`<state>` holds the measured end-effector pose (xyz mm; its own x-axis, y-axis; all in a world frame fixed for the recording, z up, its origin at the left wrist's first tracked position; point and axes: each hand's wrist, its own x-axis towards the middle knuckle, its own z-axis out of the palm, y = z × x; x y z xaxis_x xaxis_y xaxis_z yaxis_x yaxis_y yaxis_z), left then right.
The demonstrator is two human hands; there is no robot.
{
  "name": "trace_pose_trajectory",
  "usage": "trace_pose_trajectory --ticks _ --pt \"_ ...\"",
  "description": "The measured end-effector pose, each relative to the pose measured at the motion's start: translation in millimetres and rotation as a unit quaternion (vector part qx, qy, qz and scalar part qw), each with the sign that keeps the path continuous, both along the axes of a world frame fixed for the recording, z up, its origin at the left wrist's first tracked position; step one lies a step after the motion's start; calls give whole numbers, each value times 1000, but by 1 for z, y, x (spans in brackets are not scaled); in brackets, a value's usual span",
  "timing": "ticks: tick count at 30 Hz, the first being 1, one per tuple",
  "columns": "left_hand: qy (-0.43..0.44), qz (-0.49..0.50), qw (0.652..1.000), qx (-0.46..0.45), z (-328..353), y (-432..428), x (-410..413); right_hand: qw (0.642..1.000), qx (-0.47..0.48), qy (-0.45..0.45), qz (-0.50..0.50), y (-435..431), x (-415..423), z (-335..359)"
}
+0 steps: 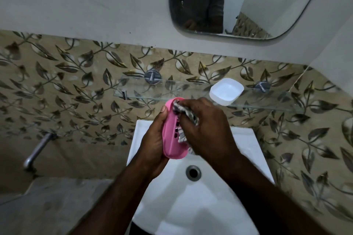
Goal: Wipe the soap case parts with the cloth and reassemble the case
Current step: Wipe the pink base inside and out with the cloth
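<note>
Tray (172, 136) wipe over sink (242, 150), mid-task.
Clamped edgewise in left hand (152, 147) to bare the slotted face; cloth (192, 117) bunched in right hand (206, 128), pressed in; hands close together; base (226, 91) parked on shelf (277, 100), likely awaiting reassembly.

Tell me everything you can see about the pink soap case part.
The pink tray looks like smooth plastic, oval, with a raised rim and a row of drain slots. It is held on edge above the white sink, open side facing right. The left hand grips its back and rim; the right hand presses a striped cloth into its inside.
</note>
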<state>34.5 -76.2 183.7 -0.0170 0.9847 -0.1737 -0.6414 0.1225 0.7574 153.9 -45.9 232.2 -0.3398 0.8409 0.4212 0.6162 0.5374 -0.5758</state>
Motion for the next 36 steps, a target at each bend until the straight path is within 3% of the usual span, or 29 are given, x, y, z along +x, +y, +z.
trace_pose_trajectory --ticks 2,7,13,21,27,32,36 --pt "5 7 1000 2 -1 0 2 1000 7 -8 -15 5 -1 5" --pt "-12 3 1000 -8 -4 -3 -4 996 -29 -48 68 -17 4 -5" --pt "6 13 1000 7 3 0 4 1000 -1 8 3 3 -1 10" --pt "-56 11 998 -36 8 8 -8 989 -37 -45 136 -32 3 -10" --pt "-87 3 996 -16 9 13 1 997 -13 -9 72 -5 4 2" --pt "-67 13 997 -28 6 17 -8 981 -34 -78 174 -26 13 -12" --pt "-74 21 996 -45 3 18 -6 977 20 -157 140 -13 27 -14"
